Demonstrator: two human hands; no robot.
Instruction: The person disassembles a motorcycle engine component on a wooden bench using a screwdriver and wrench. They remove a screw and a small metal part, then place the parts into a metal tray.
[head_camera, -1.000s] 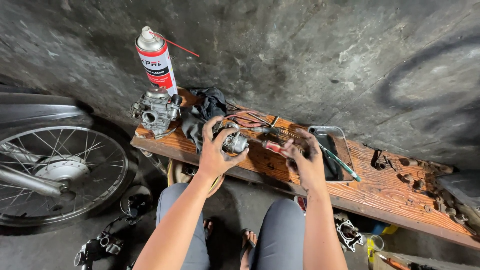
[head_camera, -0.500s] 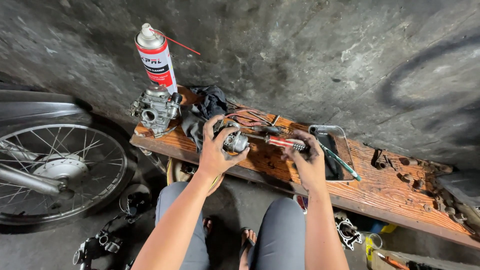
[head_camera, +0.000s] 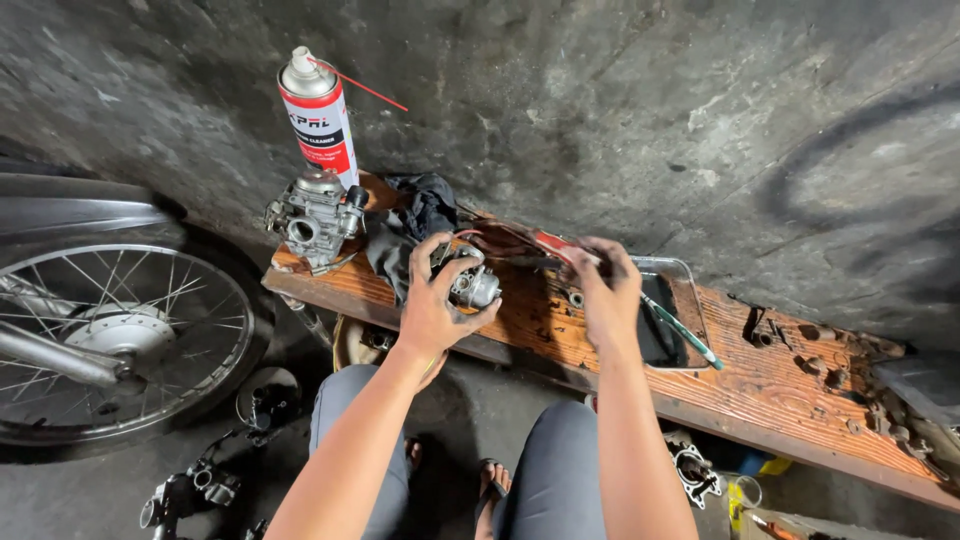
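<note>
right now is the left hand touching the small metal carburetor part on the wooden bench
Touching. The head view shows the left hand wrapped over the small metal carburetor part, with fingers curled on its top and the thumb against its lower right side, no gap visible.

The right hand (head_camera: 607, 298) has lifted the red-handled tool (head_camera: 556, 247) slightly.

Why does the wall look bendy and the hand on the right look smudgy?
In the head view the wide lens bows the wooden plank and concrete wall toward the edges; the right hand is motion-blurred, while the left hand on the small carburetor part stays sharper; light is dim, with a dark curved shadow on the wall.
</note>
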